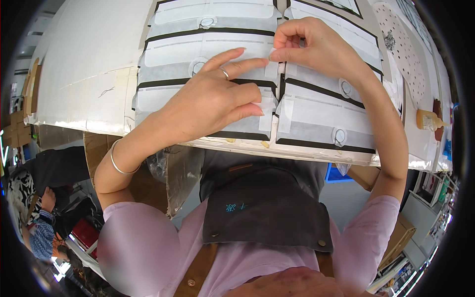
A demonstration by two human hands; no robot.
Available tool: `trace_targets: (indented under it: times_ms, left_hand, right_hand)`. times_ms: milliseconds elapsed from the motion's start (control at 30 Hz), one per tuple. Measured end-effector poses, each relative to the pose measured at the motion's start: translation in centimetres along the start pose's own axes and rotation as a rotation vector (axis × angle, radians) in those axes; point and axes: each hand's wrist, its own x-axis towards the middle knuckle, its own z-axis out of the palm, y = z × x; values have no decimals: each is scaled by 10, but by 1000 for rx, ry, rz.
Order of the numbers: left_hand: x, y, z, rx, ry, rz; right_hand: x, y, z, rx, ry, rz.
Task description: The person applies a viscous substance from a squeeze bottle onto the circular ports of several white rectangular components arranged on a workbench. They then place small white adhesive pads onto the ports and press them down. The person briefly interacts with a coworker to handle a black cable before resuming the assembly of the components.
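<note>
Two bare hands working on rows of flat grey-and-white pouches at a white worktable's edge.

The left hand, with a ring and a silver bracelet at the wrist, lies flat across the grey-and-white plastic pouches with black bands and round valves, fingers pressing a translucent white strip. The right hand pinches that strip's upper end. The white paper-covered table carries an amber glue bottle at the right.

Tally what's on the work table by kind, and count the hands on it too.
Grey panels with black edge strips: at least 8 in view, some cut off by the frame
Round white fittings: 5
Amber glue bottle: 1
Left hand: 1
Right hand: 1
Total: 16
</note>
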Motion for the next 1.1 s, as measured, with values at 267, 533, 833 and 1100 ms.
trace_targets:
  times_ms: [267,533,833,1100]
  left_hand:
    - [4,1,5,-64,-125,19]
    - [4,8,13,15,-116,30]
    - [6,10,8,62,-132,29]
    - [4,18,9,67,-51,13]
  right_hand:
    - [2,2,1,-34,-6,24]
    - [2,-1,5,-27,22,51]
    - [-1,0,4,-31,41,91]
    - [-29,1,16,-443,293,-360]
